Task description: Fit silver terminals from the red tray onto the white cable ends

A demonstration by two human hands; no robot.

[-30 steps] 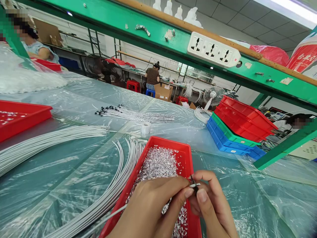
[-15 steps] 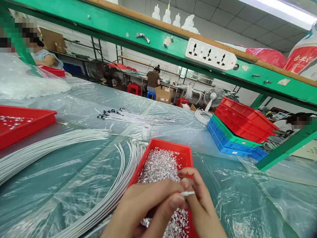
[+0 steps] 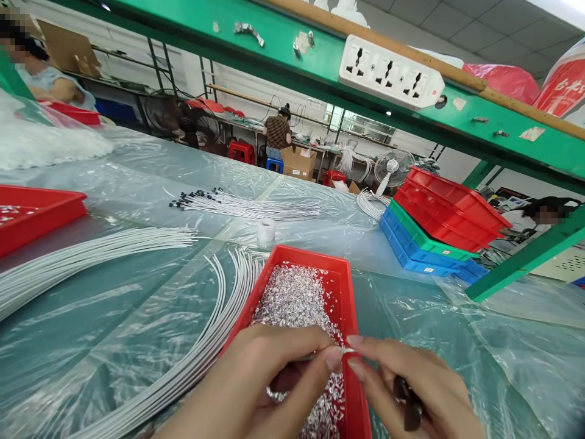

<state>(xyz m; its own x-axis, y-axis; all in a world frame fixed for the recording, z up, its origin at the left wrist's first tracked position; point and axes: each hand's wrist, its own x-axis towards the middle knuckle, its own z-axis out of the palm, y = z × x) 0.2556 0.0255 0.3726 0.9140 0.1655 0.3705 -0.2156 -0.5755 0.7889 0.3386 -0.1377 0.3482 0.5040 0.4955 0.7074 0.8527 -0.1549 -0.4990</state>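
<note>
My left hand [image 3: 269, 372] is closed, pinching a thin white cable by its end [image 3: 348, 350] between thumb and index finger. Just right of it, my right hand [image 3: 429, 378] brings its thumb and index fingertips close above and below that white tip; whether they touch it I cannot tell. Tucked in the right palm is a small dark metal tool [image 3: 408, 405], mostly covered by the fingers. Both hands are over a red tray [image 3: 355, 305] heaped with tiny shiny silver pieces [image 3: 292, 299]. A curved bundle of white cables [image 3: 196, 360] lies left of the tray.
More white cables [image 3: 100, 253] and another red tray [image 3: 41, 225] lie left. Behind stand a white roll [image 3: 266, 231] and cables with black ends [image 3: 256, 207]. Stacked bins [image 3: 448, 207] stand right, below a green shelf beam [image 3: 283, 36]. Several people work farther off.
My right hand has moved right and turned, its fingertips now at the cable end and a dark tool showing in its palm. The view has shifted slightly.
</note>
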